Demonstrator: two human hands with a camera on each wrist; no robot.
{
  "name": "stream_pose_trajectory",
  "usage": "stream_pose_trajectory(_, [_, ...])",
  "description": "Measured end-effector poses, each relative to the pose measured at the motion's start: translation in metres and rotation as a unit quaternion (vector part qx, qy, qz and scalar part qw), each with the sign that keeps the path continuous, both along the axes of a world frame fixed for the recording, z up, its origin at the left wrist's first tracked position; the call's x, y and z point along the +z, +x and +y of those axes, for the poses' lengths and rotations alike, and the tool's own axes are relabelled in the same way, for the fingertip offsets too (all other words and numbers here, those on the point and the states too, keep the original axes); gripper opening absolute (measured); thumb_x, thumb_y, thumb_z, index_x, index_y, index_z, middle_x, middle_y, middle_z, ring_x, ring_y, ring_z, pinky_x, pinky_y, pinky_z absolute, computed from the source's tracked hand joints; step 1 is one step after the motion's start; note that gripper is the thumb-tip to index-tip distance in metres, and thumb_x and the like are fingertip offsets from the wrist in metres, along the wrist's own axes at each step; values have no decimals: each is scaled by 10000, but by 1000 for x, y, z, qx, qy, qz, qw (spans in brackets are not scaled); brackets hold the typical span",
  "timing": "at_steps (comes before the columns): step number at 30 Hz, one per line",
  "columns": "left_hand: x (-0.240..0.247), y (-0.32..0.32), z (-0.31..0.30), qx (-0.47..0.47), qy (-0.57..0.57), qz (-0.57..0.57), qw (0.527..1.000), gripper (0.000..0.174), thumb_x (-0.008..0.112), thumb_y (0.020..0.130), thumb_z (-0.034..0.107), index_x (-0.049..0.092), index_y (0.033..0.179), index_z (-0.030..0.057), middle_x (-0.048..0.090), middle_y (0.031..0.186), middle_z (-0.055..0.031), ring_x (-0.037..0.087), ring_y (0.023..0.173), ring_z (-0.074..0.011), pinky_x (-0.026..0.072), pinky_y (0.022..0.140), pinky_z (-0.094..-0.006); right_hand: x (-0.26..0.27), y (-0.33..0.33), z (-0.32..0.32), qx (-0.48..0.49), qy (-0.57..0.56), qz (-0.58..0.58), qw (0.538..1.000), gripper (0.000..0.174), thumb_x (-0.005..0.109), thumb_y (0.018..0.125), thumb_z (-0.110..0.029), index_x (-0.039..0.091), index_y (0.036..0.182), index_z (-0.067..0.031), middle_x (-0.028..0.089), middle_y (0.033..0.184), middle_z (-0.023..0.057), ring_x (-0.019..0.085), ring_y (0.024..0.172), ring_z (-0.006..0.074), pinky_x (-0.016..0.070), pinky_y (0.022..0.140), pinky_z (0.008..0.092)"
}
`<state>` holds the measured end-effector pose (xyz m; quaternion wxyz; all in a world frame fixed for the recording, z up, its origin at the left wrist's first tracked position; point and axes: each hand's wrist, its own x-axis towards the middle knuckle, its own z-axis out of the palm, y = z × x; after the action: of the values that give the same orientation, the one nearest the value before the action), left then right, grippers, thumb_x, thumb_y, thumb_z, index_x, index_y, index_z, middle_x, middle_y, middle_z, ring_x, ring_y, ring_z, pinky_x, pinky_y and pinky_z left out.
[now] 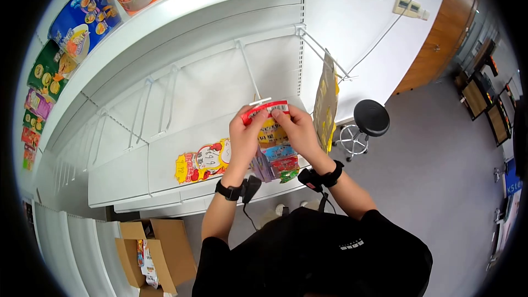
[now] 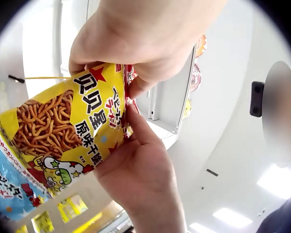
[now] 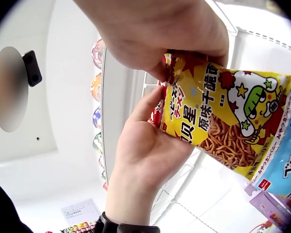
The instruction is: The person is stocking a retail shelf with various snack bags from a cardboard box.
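Backdrop: white shelf unit with projecting metal hooks.
Left hand: thumb and fingers pinch the snack strip by its red top edge.
Right hand: pinches the same edge, just beside the left.
Snack strip: hangs from both hands near a hook end, yellow noodle pack above a blue pack.
Price sign: on the lower shelf, left of the hands.
Floor: black stool at right, open cardboard box at lower left.
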<state>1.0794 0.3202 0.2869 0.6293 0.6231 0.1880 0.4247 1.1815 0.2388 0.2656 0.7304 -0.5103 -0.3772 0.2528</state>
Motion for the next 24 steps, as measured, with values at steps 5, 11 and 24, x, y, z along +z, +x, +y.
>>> stream_pose_trajectory(5, [-2,3,10,56,7,52,997,163,584,853,97,590,942,-40,633,812,-47,557,725,-70,446,652,-214,-3,13,16,63,-11,29,998,206,548,918,-162,620,988,18,635,833,16,554,738,47,455,647,213])
stream_pose_trajectory(11, [0,8,11,97,40,42,994,127,543,850,69,587,924,-23,619,796,-33,547,724,-71,447,659,-222,0,20,22,100,-1,60,993,205,550,917,-164,622,972,20,636,823,21,559,722,47,456,630,212])
stream_pose_trajectory(24, [-39,-7,-3,191,23,50,980,179,581,870,82,558,1025,-5,610,915,-48,555,865,-92,450,752,-235,-21,32,25,113,-22,87,990,191,594,889,-175,610,919,13,605,742,-2,524,667,37,422,583,198])
